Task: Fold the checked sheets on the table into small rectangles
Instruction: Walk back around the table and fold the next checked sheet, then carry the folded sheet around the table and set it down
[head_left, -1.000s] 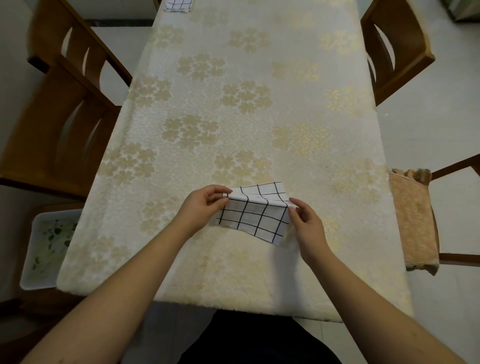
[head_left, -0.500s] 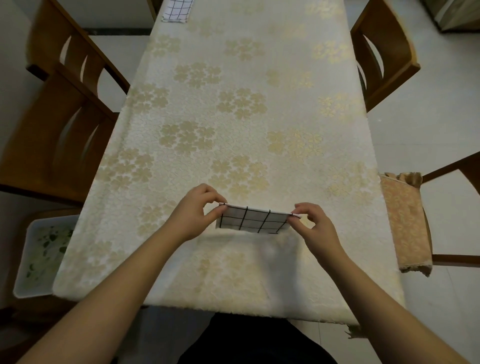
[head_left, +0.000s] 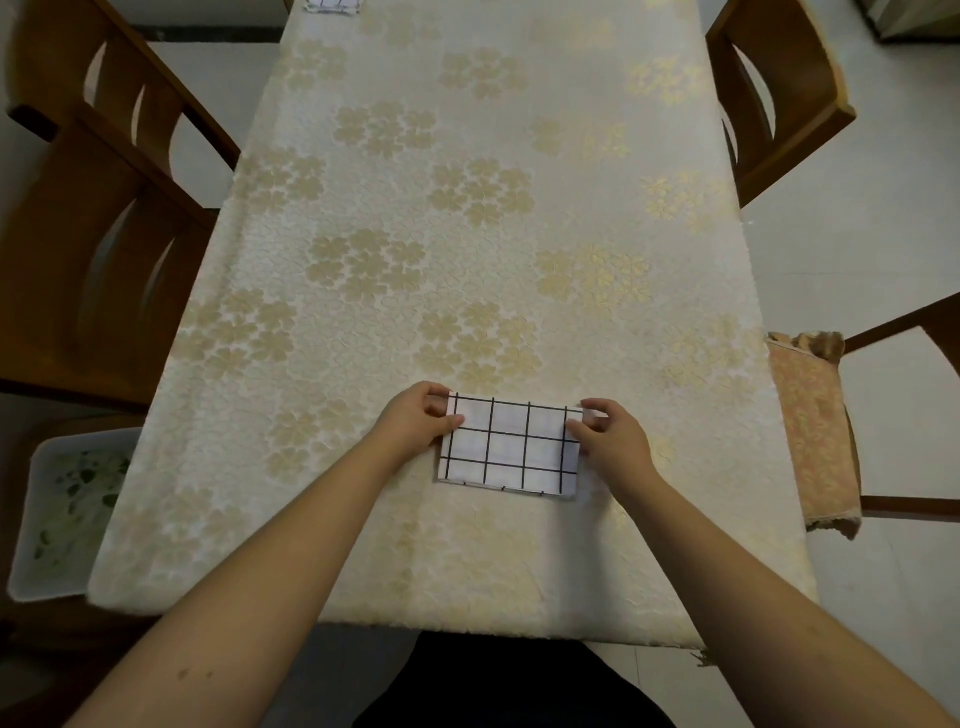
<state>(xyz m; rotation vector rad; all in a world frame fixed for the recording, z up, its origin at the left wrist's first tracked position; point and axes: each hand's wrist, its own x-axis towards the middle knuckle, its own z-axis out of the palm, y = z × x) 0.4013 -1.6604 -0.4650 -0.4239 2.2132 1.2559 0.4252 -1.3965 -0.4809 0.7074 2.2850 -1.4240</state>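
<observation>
Head view. A folded checked sheet (head_left: 509, 448), white with black grid lines, is seen lying flat as a small rectangle on the table (head_left: 467, 234), near the table's front edge and slightly right of centre. The table is covered by a cream cloth with gold flower clusters.

The sheet's upper left corner is pinched by the left hand (head_left: 415, 423), thumb on top and fingers curled at the edge. The upper right corner is pinched in the same way by the right hand (head_left: 610, 434). Both forearms are extended over the front edge of the table.

A second checked sheet (head_left: 332, 5) is partly seen at the far end of the table, cut off by the frame edge.

Wooden chairs (head_left: 93, 218) are placed along both sides. A patterned cloth (head_left: 813, 431) is draped over the near right chair. A white bin (head_left: 67, 504) is noted on the floor at the left.
</observation>
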